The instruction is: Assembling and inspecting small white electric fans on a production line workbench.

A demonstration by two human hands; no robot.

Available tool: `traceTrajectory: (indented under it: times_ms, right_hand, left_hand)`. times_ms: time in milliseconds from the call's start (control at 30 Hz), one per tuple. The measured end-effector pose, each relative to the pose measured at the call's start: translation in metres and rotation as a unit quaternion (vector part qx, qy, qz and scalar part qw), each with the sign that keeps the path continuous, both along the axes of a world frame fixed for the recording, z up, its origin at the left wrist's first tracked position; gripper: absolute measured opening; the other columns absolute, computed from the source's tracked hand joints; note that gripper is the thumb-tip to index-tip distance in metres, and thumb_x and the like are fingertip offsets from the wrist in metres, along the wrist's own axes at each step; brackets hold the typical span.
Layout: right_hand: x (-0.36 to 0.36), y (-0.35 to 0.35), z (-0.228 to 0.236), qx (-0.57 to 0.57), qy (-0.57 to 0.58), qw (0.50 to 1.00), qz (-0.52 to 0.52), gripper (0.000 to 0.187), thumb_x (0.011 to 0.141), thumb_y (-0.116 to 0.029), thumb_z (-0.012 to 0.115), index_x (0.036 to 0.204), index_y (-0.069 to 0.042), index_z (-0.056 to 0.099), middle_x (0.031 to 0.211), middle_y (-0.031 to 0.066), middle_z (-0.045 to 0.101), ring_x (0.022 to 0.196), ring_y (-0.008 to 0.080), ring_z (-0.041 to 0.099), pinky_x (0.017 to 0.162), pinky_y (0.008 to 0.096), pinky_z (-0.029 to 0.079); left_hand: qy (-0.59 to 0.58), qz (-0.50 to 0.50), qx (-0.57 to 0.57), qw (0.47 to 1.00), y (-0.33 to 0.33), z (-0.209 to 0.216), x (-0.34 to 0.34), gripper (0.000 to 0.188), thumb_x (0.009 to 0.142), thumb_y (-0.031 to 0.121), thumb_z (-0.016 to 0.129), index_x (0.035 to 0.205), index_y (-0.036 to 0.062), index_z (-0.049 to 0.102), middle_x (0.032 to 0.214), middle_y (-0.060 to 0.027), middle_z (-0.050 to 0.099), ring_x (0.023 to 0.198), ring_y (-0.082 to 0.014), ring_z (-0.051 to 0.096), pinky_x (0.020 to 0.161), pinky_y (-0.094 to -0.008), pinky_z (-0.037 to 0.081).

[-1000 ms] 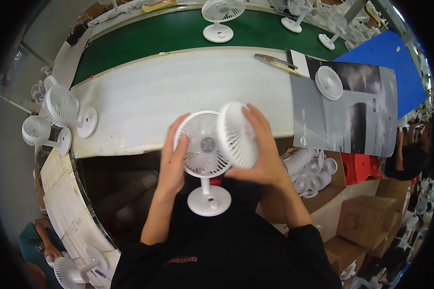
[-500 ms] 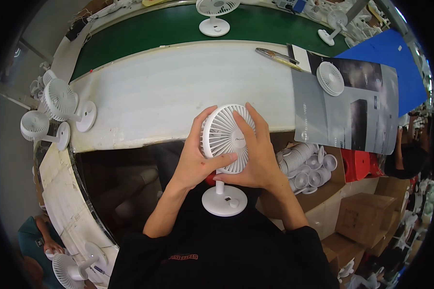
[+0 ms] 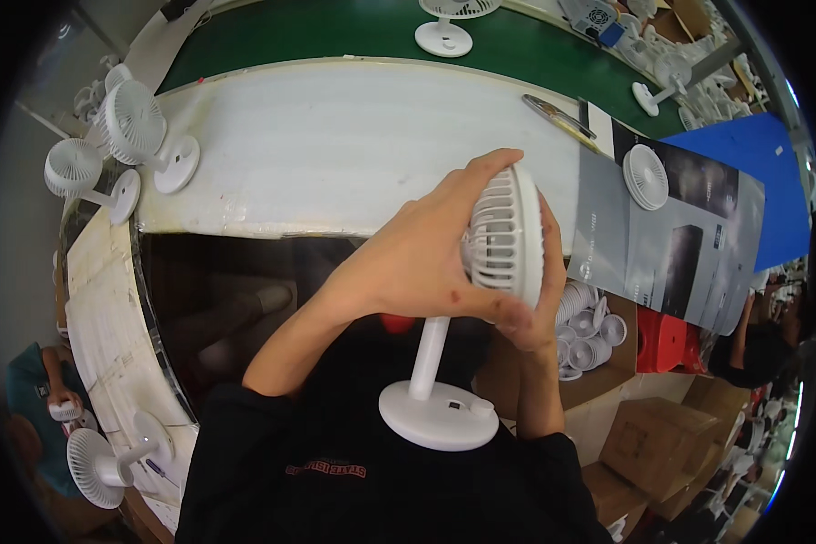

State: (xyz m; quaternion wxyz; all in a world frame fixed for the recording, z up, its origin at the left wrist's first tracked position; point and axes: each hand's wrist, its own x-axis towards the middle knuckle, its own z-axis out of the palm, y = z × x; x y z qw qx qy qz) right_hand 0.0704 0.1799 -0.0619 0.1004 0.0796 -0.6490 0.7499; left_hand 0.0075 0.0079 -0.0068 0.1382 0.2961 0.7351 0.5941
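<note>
A white desk fan (image 3: 506, 238) is held up in front of my chest, its round cage turned side-on. My left hand (image 3: 417, 258) is wrapped round the back and near edge of the cage, thumb low on the rim. My right hand (image 3: 546, 290) grips the cage's far side from the right; the cage hides part of its fingers. Below the hands the fan's stem slants down to its round base (image 3: 440, 417), which has a small dark window and a knob. The base hangs in front of my black shirt.
Several white fans stand at the worktable's (image 3: 335, 145) left end. On the right, a printed sheet (image 3: 698, 245) carries white fan grilles (image 3: 646, 177), with a cutter-like tool (image 3: 558, 118) beside it. A carton of white round parts (image 3: 589, 340) sits below. Another person (image 3: 50, 399) works at lower left.
The fan's head has turned from facing up toward me to side-on, and moved right and nearer. Its base tilts more. Both hands have moved with it, still gripping the cage.
</note>
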Motion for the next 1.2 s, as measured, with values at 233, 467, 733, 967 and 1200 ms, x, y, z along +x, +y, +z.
traceTrajectory:
  times_ms: [233, 467, 733, 967, 1200]
  right_hand:
    - [0.022, 0.032, -0.055, -0.086, -0.054, 0.995, 0.004, 0.12, 0.076, -0.076, 0.065, 0.156, 0.005, 0.026, 0.155, 0.0204, 0.038, 0.142, 0.0323, 0.042, 0.12, 0.0448, 0.033]
    - [0.05, 0.101, -0.145, -0.212, -0.023, 0.976, -0.047, 0.119, 0.078, -0.082, 0.056, 0.153, 0.006, 0.031, 0.158, 0.0215, 0.035, 0.145, 0.0318, 0.039, 0.12, 0.0445, 0.032]
    - [0.037, 0.062, -0.104, -0.219, -0.022, 0.975, 0.039, 0.127, 0.059, -0.067, 0.078, 0.153, 0.002, 0.029, 0.156, 0.0213, 0.033, 0.143, 0.0341, 0.039, 0.118, 0.0464, 0.034]
    - [0.02, 0.02, -0.041, -0.09, 0.019, 0.993, 0.075, 0.141, 0.044, -0.051, 0.097, 0.154, -0.002, 0.024, 0.156, 0.0211, 0.028, 0.142, 0.0367, 0.038, 0.117, 0.0491, 0.035]
    - [0.006, 0.013, -0.008, 0.161, 0.113, 0.977, 0.086, 0.135, 0.046, -0.043, 0.1, 0.155, -0.006, 0.028, 0.155, 0.0262, 0.026, 0.144, 0.0426, 0.033, 0.115, 0.0515, 0.035]
  left_hand:
    - [0.097, 0.061, -0.145, 0.983, 0.016, 0.017, 0.004, 0.117, 0.06, 0.056, 0.09, 0.147, -0.0048, 0.041, 0.128, -0.0307, 0.06, 0.113, -0.046, 0.064, 0.099, -0.0451, 0.052]
    - [0.098, 0.06, -0.143, 0.983, 0.026, 0.018, 0.008, 0.123, 0.059, 0.063, 0.089, 0.144, -0.0103, 0.041, 0.123, -0.0357, 0.06, 0.11, -0.0472, 0.065, 0.095, -0.0467, 0.053]
    - [0.072, 0.022, -0.102, 0.992, 0.026, 0.008, 0.009, 0.13, 0.061, 0.075, 0.083, 0.143, -0.0143, 0.036, 0.104, -0.0354, 0.061, 0.098, -0.0485, 0.066, 0.088, -0.0496, 0.054]
    - [0.012, -0.006, -0.024, 1.0, 0.018, -0.006, 0.011, 0.126, 0.062, 0.067, 0.087, 0.145, -0.0129, 0.036, 0.12, -0.0344, 0.062, 0.111, -0.0443, 0.066, 0.098, -0.0439, 0.052]
    - [-0.137, -0.091, 0.083, 0.983, -0.016, -0.007, 0.012, 0.11, 0.067, 0.027, 0.09, 0.155, 0.0022, 0.029, 0.138, -0.0179, 0.051, 0.128, -0.0281, 0.052, 0.106, -0.038, 0.043]
